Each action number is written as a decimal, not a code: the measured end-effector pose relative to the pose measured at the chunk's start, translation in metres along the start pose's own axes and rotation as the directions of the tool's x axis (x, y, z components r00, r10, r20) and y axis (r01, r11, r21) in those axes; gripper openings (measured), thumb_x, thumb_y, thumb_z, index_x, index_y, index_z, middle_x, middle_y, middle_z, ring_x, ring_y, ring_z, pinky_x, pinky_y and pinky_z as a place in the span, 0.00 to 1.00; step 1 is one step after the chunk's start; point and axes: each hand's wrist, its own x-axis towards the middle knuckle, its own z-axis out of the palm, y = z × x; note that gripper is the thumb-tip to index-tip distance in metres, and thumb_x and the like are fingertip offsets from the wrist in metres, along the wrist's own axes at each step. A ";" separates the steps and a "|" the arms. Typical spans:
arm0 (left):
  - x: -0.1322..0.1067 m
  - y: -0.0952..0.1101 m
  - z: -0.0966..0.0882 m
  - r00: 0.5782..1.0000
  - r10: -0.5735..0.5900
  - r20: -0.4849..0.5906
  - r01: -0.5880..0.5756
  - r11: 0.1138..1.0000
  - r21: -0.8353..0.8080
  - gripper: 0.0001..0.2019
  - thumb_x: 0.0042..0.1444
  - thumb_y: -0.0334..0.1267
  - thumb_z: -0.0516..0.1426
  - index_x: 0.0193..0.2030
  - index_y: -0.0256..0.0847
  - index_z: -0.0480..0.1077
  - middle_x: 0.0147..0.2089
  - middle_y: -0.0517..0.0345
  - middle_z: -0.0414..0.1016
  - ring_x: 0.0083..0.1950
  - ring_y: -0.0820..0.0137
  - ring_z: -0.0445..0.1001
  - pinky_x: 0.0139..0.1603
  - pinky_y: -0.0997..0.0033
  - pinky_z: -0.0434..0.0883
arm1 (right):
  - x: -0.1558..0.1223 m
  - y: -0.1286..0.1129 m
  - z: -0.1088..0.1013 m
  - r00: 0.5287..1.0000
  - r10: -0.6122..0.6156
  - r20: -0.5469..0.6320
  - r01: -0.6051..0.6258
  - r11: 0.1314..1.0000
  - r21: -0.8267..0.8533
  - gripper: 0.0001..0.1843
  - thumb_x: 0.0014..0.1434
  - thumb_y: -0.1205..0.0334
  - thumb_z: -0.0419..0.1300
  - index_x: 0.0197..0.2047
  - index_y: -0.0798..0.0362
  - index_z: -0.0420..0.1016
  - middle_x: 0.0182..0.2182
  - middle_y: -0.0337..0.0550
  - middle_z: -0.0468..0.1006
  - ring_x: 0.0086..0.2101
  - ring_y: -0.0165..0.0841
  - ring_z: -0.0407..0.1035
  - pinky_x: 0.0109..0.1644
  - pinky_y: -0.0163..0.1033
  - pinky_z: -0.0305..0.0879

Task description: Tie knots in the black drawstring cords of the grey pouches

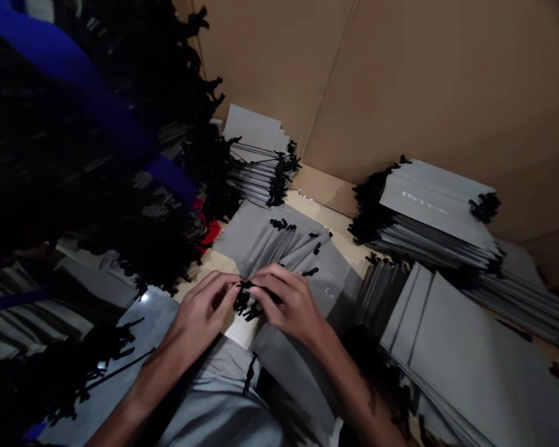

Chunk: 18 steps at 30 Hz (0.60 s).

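Note:
Both my hands meet at the centre of the view. My left hand (200, 307) and my right hand (284, 298) pinch a tangle of black cords (245, 299) between their fingertips. The cords seem to belong to a flat grey bag, but the fingers hide where they join it. Just beyond my right hand, a fanned pile of grey bags (274, 245) lies with black cord ends on top. Another grey bag (289, 366) lies below my right wrist, and my forearms cross over more grey bags.
Stacks of grey corded bags (433, 211) stand at right, one printed with pale lettering. Another stack (256, 139) stands at the back. A tall black-corded heap (74, 143) with a blue strap rises at left. Cardboard sheets (400, 81) line the back, behind a pale tabletop (326, 226).

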 end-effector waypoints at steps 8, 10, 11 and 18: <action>0.006 0.007 0.009 0.994 -0.079 0.073 0.055 0.957 0.286 0.06 0.62 0.39 0.68 0.39 0.44 0.76 0.41 0.60 0.77 0.37 0.65 0.80 0.37 0.68 0.71 | -0.003 0.000 -0.009 0.998 0.056 -0.014 -0.055 0.997 0.062 0.07 0.74 0.69 0.62 0.49 0.50 0.81 0.41 0.45 0.82 0.41 0.35 0.79 0.44 0.39 0.76; 0.004 0.007 0.009 0.989 -0.099 0.106 0.060 0.945 0.322 0.05 0.61 0.36 0.68 0.41 0.45 0.76 0.42 0.60 0.77 0.40 0.63 0.81 0.38 0.67 0.70 | -0.003 0.000 -0.010 0.998 0.067 -0.008 -0.066 0.995 0.078 0.08 0.73 0.70 0.62 0.49 0.50 0.81 0.41 0.45 0.82 0.41 0.34 0.79 0.45 0.39 0.75; 0.002 0.006 0.008 0.988 -0.098 0.121 0.053 0.943 0.329 0.05 0.62 0.35 0.67 0.41 0.45 0.76 0.43 0.59 0.78 0.40 0.63 0.82 0.39 0.66 0.70 | -0.003 0.001 -0.011 0.997 0.070 -0.008 -0.069 0.994 0.085 0.08 0.73 0.70 0.62 0.50 0.50 0.81 0.41 0.45 0.82 0.41 0.34 0.78 0.45 0.39 0.75; -0.003 0.011 0.005 0.997 -0.023 0.074 0.005 0.972 0.236 0.02 0.64 0.35 0.61 0.40 0.45 0.77 0.40 0.60 0.75 0.36 0.66 0.78 0.37 0.67 0.68 | -0.004 0.005 -0.013 0.997 0.068 -0.030 -0.065 0.993 0.101 0.08 0.72 0.70 0.64 0.50 0.49 0.80 0.43 0.46 0.83 0.41 0.35 0.79 0.45 0.40 0.76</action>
